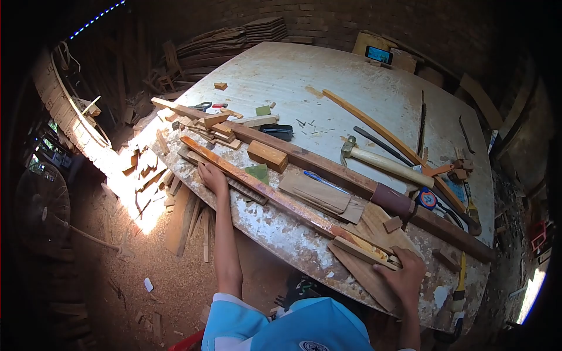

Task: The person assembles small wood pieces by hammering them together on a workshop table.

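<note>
A long, glossy orange-brown wooden strip (pixel 263 190) lies slantwise along the near side of the table. My left hand (pixel 213 178) is closed at its near edge toward the left end, beside a shorter ribbed wooden piece (pixel 249 191); the fingertips are partly hidden. At the strip's right end, my right hand (pixel 406 271) grips it with thumb and fingers. A short pale wooden piece (pixel 364 252) lies against the strip there. Beneath that end is a flat board (pixel 366 278). Just beyond the strip sit a wooden block (pixel 267 156) and flat wooden pieces (pixel 315 194).
A long dark wooden beam (pixel 333 171) crosses the table (pixel 281 76). Beyond it lie a hammer (pixel 386 165), tape measure (pixel 427 199) and black case (pixel 276 132). A brush (pixel 460 286) is at the right edge. A phone (pixel 379 55) stands at the back.
</note>
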Motion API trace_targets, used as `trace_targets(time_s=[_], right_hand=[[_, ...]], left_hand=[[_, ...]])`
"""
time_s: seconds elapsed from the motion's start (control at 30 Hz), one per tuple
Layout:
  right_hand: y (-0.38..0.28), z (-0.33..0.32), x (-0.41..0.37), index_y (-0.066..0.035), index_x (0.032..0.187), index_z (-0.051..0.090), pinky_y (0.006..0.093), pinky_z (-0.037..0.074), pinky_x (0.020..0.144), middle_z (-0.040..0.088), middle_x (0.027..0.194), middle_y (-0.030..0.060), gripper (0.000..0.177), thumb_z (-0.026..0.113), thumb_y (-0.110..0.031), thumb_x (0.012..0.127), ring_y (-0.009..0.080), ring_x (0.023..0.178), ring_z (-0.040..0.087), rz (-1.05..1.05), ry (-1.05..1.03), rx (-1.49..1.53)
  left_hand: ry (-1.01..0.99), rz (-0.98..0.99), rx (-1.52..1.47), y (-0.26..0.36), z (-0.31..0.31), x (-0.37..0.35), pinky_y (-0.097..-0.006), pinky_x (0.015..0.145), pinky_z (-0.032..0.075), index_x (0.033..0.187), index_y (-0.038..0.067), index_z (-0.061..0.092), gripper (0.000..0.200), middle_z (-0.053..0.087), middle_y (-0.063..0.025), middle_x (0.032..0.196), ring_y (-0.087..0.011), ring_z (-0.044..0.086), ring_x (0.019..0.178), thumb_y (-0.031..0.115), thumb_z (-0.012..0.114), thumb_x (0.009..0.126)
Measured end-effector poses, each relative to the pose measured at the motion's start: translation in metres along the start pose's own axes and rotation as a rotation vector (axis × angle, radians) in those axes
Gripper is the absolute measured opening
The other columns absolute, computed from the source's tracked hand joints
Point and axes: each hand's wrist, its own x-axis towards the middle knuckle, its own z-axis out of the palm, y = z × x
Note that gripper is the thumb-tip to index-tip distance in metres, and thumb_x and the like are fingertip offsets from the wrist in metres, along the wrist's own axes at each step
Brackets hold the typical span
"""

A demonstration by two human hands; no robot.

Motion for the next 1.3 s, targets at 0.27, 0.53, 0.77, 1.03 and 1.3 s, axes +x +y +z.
trace_targets(time_s=[0.27, 0.53, 0.77, 1.03, 1.3], right_hand=[[-0.001, -0.001, 0.005, -0.004, 0.093, 0.069, 0.0363, 0.047, 0.074, 0.067, 0.085, 0.0098, 0.051, 0.083, -0.032, 0.052, 0.0267, 0.079, 0.064, -0.021, 0.007, -0.002], [-0.004, 0.003, 0.016, -0.001, 0.093, 0.069, 0.0348, 0.050, 0.074, 0.067, 0.085, 0.0138, 0.052, 0.084, -0.026, 0.051, 0.0277, 0.078, 0.065, -0.034, 0.001, 0.019], [-0.001, 0.001, 0.016, -0.005, 0.097, 0.068, 0.0395, 0.046, 0.078, 0.067, 0.090, 0.0109, 0.053, 0.081, -0.035, 0.056, 0.0279, 0.083, 0.063, -0.019, -0.065, -0.005], [-0.006, 0.000, 0.009, -0.005, 0.097, 0.067, 0.0396, 0.046, 0.078, 0.066, 0.089, 0.0108, 0.053, 0.081, -0.036, 0.055, 0.0277, 0.084, 0.063, -0.060, -0.019, -0.030], [-0.006, 0.000, 0.007, -0.005, 0.096, 0.067, 0.0393, 0.045, 0.076, 0.066, 0.089, 0.0105, 0.053, 0.081, -0.035, 0.055, 0.0269, 0.084, 0.061, -0.078, 0.002, -0.030]], left_hand=[[0.026, 0.017, 0.029, -0.003, 0.004, -0.001, -0.0422, 0.103, 0.030, 0.131, -0.006, 0.042, 0.048, 0.044, -0.0230, 0.135, -0.0384, 0.041, 0.123, 0.025, 0.035, 0.095], [0.021, 0.007, 0.026, 0.001, -0.001, -0.003, -0.0403, 0.102, 0.032, 0.130, -0.006, 0.044, 0.047, 0.043, -0.0230, 0.135, -0.0381, 0.043, 0.122, 0.024, 0.037, 0.095], [-0.053, -0.142, -0.283, -0.008, 0.001, 0.008, -0.0390, 0.102, 0.033, 0.132, -0.002, 0.044, 0.044, 0.043, -0.0218, 0.135, -0.0365, 0.042, 0.123, 0.018, 0.042, 0.093], [-0.054, -0.125, -0.064, 0.010, -0.007, 0.005, -0.0389, 0.106, 0.029, 0.133, -0.007, 0.040, 0.048, 0.039, -0.0223, 0.138, -0.0352, 0.037, 0.127, 0.021, 0.040, 0.093], [-0.086, -0.057, -0.023, 0.008, -0.010, 0.005, -0.0380, 0.106, 0.028, 0.134, -0.006, 0.040, 0.049, 0.038, -0.0219, 0.139, -0.0347, 0.037, 0.127, 0.021, 0.037, 0.093]])
